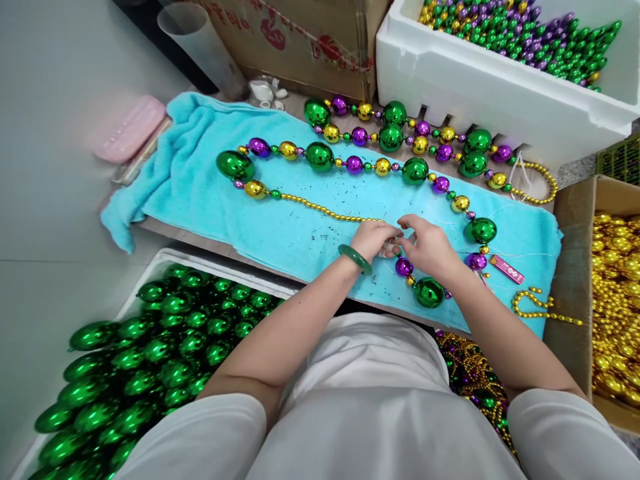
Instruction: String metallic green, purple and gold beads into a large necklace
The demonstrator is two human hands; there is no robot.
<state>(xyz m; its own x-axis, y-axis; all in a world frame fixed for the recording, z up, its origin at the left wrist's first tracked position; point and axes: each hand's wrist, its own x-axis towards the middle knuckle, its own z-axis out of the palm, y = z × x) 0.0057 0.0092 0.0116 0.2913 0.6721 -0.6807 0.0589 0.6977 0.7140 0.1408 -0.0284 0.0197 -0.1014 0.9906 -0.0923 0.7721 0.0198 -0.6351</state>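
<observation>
My left hand [376, 239], with a green bangle [356, 260] at its wrist, pinches the bead necklace [355, 165] where its gold bead chain [320, 207] meets a purple bead [404, 267]. My right hand [429, 248] is bent against the left fingertips, thumb and forefinger curled toward each other; what lies between them is too small to make out. Pale thread shows about the fingers. The necklace of large green, purple and gold beads loops over a turquoise towel [290, 233]. Behind it lies a second bead necklace [391, 138].
A pink lighter-sized packet [507, 269] and a short gold bead strand [533, 303] lie at right. Around the table stand a foam box [480, 93], a carton of gold beads [573, 253] and a tray of green beads [165, 347]. A pink case [131, 130] sits at left.
</observation>
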